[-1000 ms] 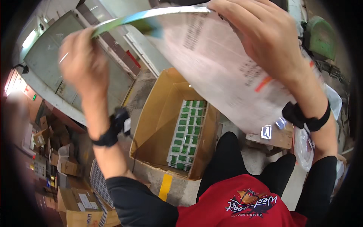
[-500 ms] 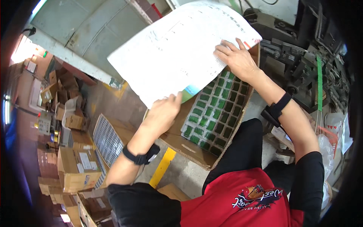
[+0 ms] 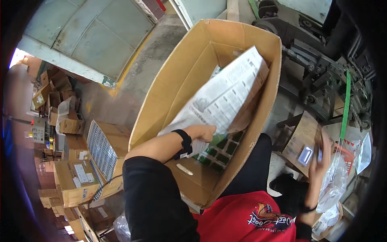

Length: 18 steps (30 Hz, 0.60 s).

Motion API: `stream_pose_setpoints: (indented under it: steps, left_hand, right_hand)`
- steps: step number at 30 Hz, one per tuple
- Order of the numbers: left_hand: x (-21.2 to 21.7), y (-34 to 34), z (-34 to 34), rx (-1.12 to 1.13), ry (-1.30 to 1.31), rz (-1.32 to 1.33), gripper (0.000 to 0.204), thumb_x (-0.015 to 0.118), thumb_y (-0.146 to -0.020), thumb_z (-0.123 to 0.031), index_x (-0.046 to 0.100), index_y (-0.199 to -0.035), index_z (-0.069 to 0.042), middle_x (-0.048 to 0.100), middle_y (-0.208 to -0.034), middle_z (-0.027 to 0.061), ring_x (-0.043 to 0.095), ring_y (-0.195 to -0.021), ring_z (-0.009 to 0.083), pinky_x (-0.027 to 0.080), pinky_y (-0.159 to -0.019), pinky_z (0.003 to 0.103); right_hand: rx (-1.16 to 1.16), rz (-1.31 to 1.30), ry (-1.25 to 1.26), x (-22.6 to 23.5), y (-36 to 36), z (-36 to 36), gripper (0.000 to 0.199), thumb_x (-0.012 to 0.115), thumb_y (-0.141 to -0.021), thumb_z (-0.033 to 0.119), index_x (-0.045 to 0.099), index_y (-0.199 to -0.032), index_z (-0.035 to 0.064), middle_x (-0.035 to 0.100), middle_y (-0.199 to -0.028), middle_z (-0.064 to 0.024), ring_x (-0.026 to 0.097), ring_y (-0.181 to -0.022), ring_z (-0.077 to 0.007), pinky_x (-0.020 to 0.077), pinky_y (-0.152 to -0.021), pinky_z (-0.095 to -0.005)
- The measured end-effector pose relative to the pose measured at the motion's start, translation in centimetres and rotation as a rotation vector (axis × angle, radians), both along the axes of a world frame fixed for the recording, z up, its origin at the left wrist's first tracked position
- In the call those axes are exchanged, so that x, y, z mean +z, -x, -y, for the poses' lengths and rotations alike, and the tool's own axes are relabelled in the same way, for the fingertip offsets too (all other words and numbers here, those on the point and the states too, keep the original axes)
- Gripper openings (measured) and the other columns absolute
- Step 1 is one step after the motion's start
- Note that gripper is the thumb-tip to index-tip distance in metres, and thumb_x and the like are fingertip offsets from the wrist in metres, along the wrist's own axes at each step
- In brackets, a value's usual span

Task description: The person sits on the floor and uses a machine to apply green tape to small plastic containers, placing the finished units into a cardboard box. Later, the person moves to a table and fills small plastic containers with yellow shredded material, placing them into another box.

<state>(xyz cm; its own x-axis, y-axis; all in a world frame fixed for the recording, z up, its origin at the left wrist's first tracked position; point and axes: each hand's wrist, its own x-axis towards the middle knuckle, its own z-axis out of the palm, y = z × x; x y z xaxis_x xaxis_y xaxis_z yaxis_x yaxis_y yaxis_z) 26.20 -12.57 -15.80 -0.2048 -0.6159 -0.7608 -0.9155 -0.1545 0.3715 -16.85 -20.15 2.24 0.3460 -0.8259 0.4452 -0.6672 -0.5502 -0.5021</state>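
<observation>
A printed paper sheet lies aslant inside an open cardboard box, over part of the green pieces, as your left hand reaches its near end with curled fingers, whether pinching it one cannot tell. Laying that cover looks to be the step in hand, and the next move likely calls for smoothing it across the bare pieces. Your right hand, fingers extended, grip unclear, is beside a shiny packet on a brown stand.
</observation>
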Motion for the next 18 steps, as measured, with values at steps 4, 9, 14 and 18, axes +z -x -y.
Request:
stream_pose_setpoints:
  steps: [4,9,14,18]
  left_hand:
    - [-6.8,1.5,-0.7,0.092,-0.208,-0.064,0.061,0.061,-0.066,-0.005,0.039,-0.121,0.012,0.054,-0.11,0.0327,0.057,-0.101,0.0372,0.046,-0.083,0.039]
    - [-9.2,3.8,-2.8,0.085,-0.284,-0.226,0.063,0.07,-0.066,-0.011,0.043,-0.118,0.012,0.057,-0.105,0.0288,0.059,-0.096,0.0356,0.049,-0.078,0.039]
    - [-5.1,5.6,1.4,0.413,-0.581,-0.386,0.048,0.063,-0.081,-0.014,0.044,-0.119,0.008,0.059,-0.092,0.0235,0.064,-0.062,0.0264,0.049,-0.041,0.036]
    - [-6.5,5.4,2.6,-0.119,0.427,-0.089,0.065,0.068,-0.077,-0.021,0.037,-0.131,-0.002,0.045,-0.126,0.0208,0.056,-0.103,0.0302,0.049,-0.076,0.045]
  right_hand:
    - [-0.342,-0.148,-0.416,-6.8,12.5,-8.3,0.049,0.048,-0.076,-0.009,0.048,-0.124,-0.0012,0.049,-0.126,-0.0207,0.046,-0.119,-0.0362,0.037,-0.098,-0.0385]
    - [-0.481,-0.313,-0.65,-11.3,21.3,-14.2,0.046,0.046,-0.073,-0.002,0.05,-0.119,-0.0048,0.05,-0.123,-0.0219,0.048,-0.114,-0.0388,0.0378,-0.097,-0.0379]
    - [-0.45,-0.332,-0.714,-14.4,23.4,-14.7,0.042,0.046,-0.072,-0.005,0.053,-0.113,-0.0059,0.052,-0.118,-0.0215,0.051,-0.11,-0.0385,0.0401,-0.094,-0.0373]
    - [-0.438,-0.28,-0.871,-13.4,20.8,-12.6,0.039,0.048,-0.07,-0.007,0.055,-0.109,-0.006,0.054,-0.115,-0.0209,0.054,-0.105,-0.0367,0.0436,-0.089,-0.0351]
